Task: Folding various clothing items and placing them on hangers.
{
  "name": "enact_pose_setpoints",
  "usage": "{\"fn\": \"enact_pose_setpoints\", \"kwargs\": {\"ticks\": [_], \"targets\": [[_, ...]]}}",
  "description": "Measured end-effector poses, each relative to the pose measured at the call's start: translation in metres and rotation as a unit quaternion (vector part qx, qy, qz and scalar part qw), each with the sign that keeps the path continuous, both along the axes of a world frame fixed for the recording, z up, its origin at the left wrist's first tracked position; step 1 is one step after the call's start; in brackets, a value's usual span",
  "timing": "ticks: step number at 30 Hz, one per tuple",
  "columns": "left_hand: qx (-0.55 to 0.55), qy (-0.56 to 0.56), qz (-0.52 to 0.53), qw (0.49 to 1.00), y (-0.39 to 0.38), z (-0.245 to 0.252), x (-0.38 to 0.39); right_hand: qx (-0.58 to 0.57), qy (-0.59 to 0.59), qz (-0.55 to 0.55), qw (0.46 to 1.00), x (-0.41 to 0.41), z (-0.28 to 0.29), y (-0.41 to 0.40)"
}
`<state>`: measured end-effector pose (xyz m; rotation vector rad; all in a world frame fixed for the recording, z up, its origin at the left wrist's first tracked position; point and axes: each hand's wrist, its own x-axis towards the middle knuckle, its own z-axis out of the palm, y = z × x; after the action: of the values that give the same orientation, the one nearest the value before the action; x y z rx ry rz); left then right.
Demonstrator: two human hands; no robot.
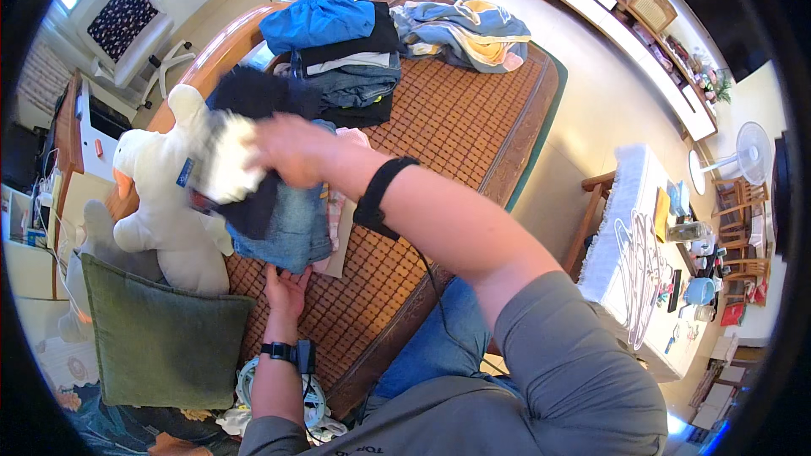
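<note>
My right hand (pixel 294 149) is blurred by motion above a stack of clothes. Its fingers are at a white, blurred cloth (pixel 234 155); whether they grip it cannot be told. Dark cloth (pixel 260 92) lies or moves just beyond that hand, also blurred. Folded blue denim (pixel 291 221) is beneath, beside pink checked cloth (pixel 336 221). Palm up, my left hand (pixel 288 291) is at the near edge of the denim, its fingers partly hidden below it. Farther back stand folded clothes: blue shorts (pixel 320 19), black garments and jeans (pixel 361 82).
A white duck plush (pixel 152 183) and a green cushion (pixel 165 335) are at the left of the woven mat (pixel 443 120). A crumpled patterned blanket (pixel 466 31) lies at the mat's far end. White hangers (pixel 637 278) lie on a side table at the right, near a white fan (pixel 754 152).
</note>
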<state>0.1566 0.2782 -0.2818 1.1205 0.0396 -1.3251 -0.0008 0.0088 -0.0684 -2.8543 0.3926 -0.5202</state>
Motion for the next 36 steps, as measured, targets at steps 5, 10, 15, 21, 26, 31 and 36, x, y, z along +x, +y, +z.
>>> {"fn": "enact_pose_setpoints", "kwargs": {"ticks": [5, 10, 15, 21, 26, 31, 36], "targets": [[0.037, -0.007, 0.026, 0.999, -0.003, -0.001, -0.008, 0.142, 0.053, -0.009, 0.988, -0.021, -0.043, 0.014], [0.042, -0.046, 0.008, 0.998, 0.022, -0.021, 0.013, 0.249, -0.308, -0.188, 0.899, -0.105, -0.062, -0.061], [0.029, -0.047, -0.047, 0.997, 0.04, -0.061, 0.039, 0.107, 0.017, -0.506, 0.856, -0.283, -0.128, -0.165], [0.134, -0.116, 0.03, 0.984, 0.017, -0.025, 0.003, 0.028, 0.209, -0.462, 0.861, -0.322, -0.134, -0.216], [0.08, -0.114, -0.01, 0.99, 0.027, -0.027, 0.02, 0.218, 0.156, -0.402, 0.876, -0.325, -0.123, -0.177], [0.058, -0.13, -0.02, 0.99, 0.016, -0.022, 0.01, 0.434, -0.086, -0.049, 0.895, -0.278, -0.106, 0.001], [0.044, -0.122, -0.04, 0.991, 0.026, -0.004, -0.004, 0.516, -0.117, 0.154, 0.835, -0.199, -0.052, 0.194]]}}
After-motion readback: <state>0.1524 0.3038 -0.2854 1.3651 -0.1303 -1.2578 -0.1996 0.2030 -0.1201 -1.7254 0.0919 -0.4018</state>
